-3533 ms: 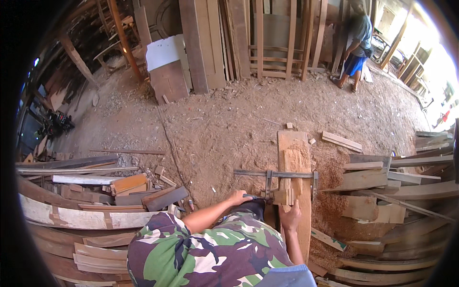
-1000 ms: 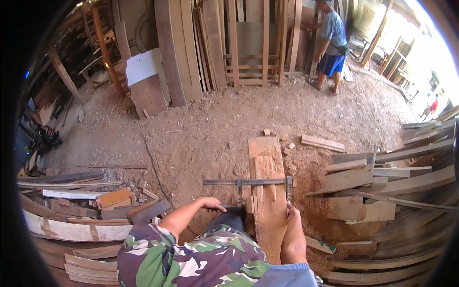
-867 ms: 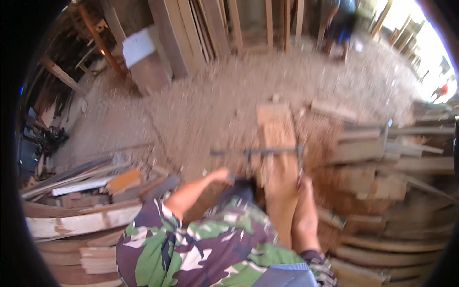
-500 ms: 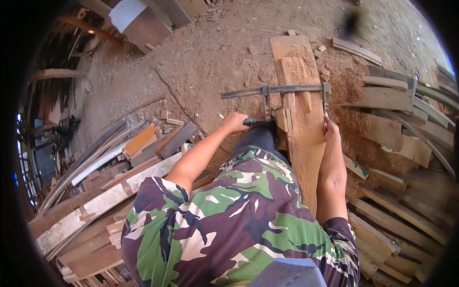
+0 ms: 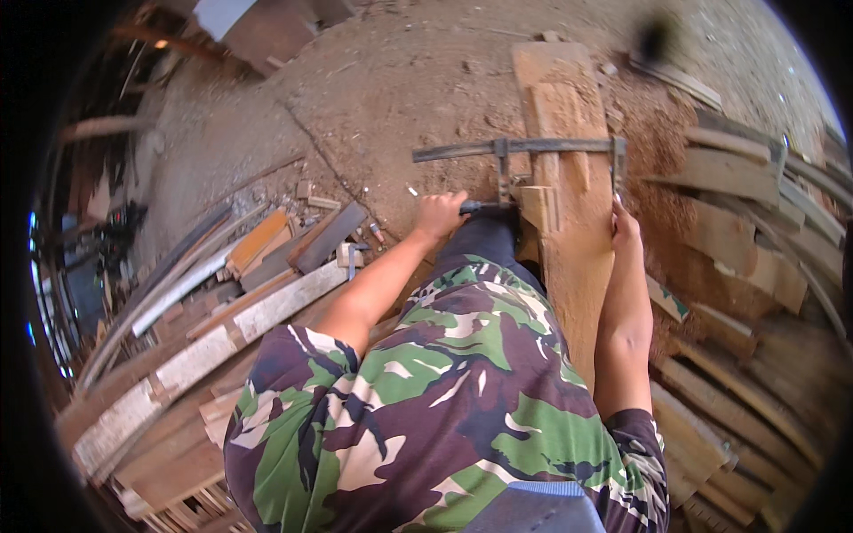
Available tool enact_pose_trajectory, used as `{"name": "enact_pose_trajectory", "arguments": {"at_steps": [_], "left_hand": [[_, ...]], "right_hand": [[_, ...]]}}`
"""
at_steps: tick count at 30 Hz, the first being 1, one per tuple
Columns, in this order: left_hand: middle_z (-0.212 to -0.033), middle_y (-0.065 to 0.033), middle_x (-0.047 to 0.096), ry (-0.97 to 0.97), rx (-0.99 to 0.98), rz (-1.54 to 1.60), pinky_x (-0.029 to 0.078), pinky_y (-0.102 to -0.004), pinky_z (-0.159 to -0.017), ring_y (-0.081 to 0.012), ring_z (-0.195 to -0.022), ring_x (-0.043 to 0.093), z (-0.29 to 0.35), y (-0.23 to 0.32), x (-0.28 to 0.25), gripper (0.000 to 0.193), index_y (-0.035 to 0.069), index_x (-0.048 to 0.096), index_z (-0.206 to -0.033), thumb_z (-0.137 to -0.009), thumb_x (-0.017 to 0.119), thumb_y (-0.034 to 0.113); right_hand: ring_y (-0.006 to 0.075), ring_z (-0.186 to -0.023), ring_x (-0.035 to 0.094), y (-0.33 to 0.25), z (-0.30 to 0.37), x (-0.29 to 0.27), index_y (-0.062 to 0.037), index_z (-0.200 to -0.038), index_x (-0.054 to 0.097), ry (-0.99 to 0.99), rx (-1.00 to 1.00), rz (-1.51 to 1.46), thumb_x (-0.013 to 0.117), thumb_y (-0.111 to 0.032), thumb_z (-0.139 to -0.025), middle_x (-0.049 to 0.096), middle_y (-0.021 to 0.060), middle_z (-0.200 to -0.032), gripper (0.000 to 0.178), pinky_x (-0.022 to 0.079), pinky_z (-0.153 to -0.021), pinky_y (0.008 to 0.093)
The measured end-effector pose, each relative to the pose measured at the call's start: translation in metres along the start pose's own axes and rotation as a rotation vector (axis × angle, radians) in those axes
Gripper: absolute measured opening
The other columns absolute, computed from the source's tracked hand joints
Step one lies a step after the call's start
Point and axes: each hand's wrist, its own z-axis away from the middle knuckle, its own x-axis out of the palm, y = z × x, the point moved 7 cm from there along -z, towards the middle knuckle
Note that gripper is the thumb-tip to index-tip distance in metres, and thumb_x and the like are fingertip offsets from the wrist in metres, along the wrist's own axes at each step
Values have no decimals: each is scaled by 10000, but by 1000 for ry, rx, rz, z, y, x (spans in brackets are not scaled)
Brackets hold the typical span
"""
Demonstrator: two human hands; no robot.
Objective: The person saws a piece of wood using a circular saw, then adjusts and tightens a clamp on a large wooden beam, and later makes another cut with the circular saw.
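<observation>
Our left hand (image 5: 441, 215) is wrapped round the black handle (image 5: 473, 207) of the clamp (image 5: 551, 145), which crosses both long edges of the bench (image 5: 579, 284). The clamp looks heavy and stiff, best held there. Our right hand (image 5: 627, 227) is by the right edge; we can't tell its grip.

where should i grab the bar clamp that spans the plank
I'd grip the bar clamp by the left end of its bar, coming from the left: that slim stretch juts well past the plank, apart from the dark handle at the left hand.
</observation>
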Motion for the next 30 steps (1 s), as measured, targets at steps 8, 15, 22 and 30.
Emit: {"name": "enact_pose_trajectory", "arguments": {"at_steps": [8,15,22,30], "left_hand": [[-962,-206,752,-466,25,176,576,-504,-822,-416,-938,720,-25,-16,26,365,132,737,-987,-799,785,441],[-987,-223,743,-569,65,259,563,-502,-851,-419,-961,713,-32,-14,38,386,85,750,-979,-803,762,428],[-947,-197,728,-173,14,-36,577,-507,-757,-406,-902,726,-15,18,-18,316,76,645,-1056,-839,762,274],[-713,-159,680,-281,126,77,560,-461,-632,-363,-676,693,-27,1,23,292,56,627,-924,-786,809,238]], "right_hand": [[226,-1025,723,4,-15,-9,-11,-1288,700,158,-49,81,723,-358,-1000,753,128,-1209,451,558,-903,367],[225,-1078,696,0,-8,-19,16,-1236,730,296,-139,248,783,-373,-951,743,136,-1216,485,527,-951,373],[193,-946,681,-14,23,-12,-18,-1054,808,334,-206,249,844,-446,-878,766,96,-1063,464,525,-862,352],[176,-976,672,-12,12,-19,-7,-1086,785,337,-184,250,806,-378,-934,755,81,-1086,401,526,-853,344]]}}
